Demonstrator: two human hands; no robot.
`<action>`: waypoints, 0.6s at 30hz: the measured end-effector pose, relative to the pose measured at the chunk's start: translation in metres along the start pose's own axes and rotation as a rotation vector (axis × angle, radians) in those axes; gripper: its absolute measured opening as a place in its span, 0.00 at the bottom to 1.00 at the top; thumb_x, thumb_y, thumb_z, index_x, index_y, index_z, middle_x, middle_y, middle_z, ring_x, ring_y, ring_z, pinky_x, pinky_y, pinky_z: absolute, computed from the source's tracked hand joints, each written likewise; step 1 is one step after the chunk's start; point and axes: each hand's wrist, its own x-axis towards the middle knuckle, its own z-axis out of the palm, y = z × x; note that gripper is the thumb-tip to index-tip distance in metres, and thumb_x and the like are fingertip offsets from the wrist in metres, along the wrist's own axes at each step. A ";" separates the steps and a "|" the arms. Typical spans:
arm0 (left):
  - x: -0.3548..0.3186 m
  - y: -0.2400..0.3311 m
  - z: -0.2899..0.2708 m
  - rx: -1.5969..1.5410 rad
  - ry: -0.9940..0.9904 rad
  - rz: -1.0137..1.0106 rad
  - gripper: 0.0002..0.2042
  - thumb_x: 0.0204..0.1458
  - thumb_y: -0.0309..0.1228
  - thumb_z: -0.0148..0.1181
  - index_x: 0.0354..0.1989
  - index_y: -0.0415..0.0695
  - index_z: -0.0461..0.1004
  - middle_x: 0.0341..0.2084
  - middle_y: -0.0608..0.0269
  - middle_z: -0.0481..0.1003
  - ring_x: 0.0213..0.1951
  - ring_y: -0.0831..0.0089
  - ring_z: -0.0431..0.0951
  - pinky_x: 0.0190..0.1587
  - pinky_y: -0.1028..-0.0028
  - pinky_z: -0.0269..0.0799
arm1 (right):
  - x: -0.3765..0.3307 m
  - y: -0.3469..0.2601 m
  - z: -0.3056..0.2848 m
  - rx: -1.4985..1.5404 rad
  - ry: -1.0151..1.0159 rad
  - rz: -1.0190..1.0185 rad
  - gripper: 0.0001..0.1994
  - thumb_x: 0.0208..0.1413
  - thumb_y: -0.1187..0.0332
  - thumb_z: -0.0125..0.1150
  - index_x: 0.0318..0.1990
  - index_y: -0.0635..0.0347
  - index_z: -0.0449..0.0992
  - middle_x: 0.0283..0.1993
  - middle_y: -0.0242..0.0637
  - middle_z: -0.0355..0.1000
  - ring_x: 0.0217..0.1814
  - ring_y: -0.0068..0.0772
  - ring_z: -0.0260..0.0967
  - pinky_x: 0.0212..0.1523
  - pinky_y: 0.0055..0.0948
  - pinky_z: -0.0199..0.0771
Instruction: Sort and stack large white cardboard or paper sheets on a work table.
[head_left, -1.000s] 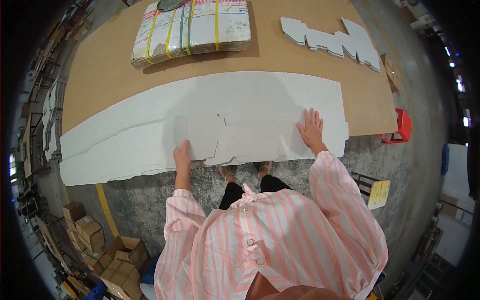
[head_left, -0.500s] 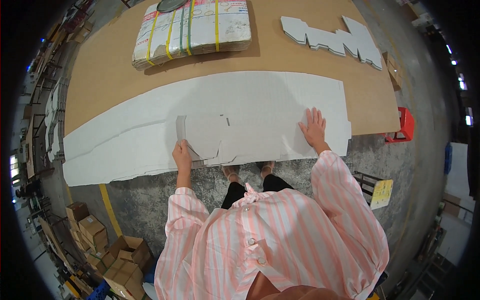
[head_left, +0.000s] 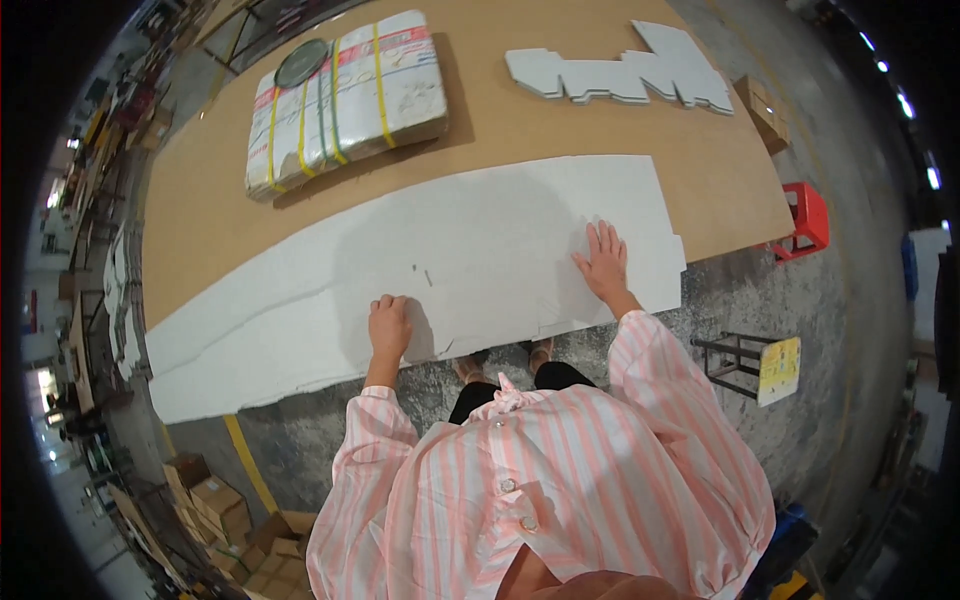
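A long white cardboard blank lies flat along the near edge of the brown table. My left hand rests on its near edge with the fingers curled under, knuckles pressing a folded flap flat. My right hand lies palm down farther right on the same sheet, fingers spread, close to its notched right end. Neither hand holds anything. My pink striped sleeves come in from below.
At the back of the table sit a flat bundle strapped with yellow bands, a dark round lid on it, a stack of white die-cut blanks and a small brown box. A red stool stands right; cardboard boxes lower left.
The flap by my left hand stood up half a second ago and now lies folded flat under that hand. My right hand has stayed pressed on the sheet.
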 end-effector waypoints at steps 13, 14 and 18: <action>0.296 0.118 0.060 -0.400 0.046 0.524 0.16 0.43 0.29 0.49 0.42 0.41 0.70 0.40 0.46 0.70 0.44 0.49 0.67 0.49 0.60 0.62 | -0.129 -0.067 0.020 1.919 0.707 1.518 0.40 0.49 0.44 0.49 0.61 0.65 0.46 0.64 0.50 0.43 0.67 0.43 0.39 0.61 0.48 0.39; 0.321 0.127 0.068 -0.413 0.031 0.547 0.16 0.43 0.29 0.49 0.42 0.41 0.70 0.40 0.46 0.70 0.44 0.49 0.67 0.49 0.60 0.62 | -0.128 -0.081 0.023 2.083 0.696 1.529 0.44 0.47 0.41 0.48 0.62 0.65 0.44 0.65 0.49 0.41 0.68 0.43 0.36 0.62 0.47 0.37; 0.347 0.188 0.103 -0.269 -0.240 0.567 0.16 0.44 0.27 0.46 0.43 0.44 0.71 0.38 0.46 0.70 0.43 0.51 0.69 0.47 0.61 0.64 | -0.137 -0.087 0.058 2.180 0.858 1.391 0.47 0.47 0.37 0.44 0.64 0.62 0.35 0.68 0.45 0.32 0.70 0.42 0.28 0.63 0.48 0.27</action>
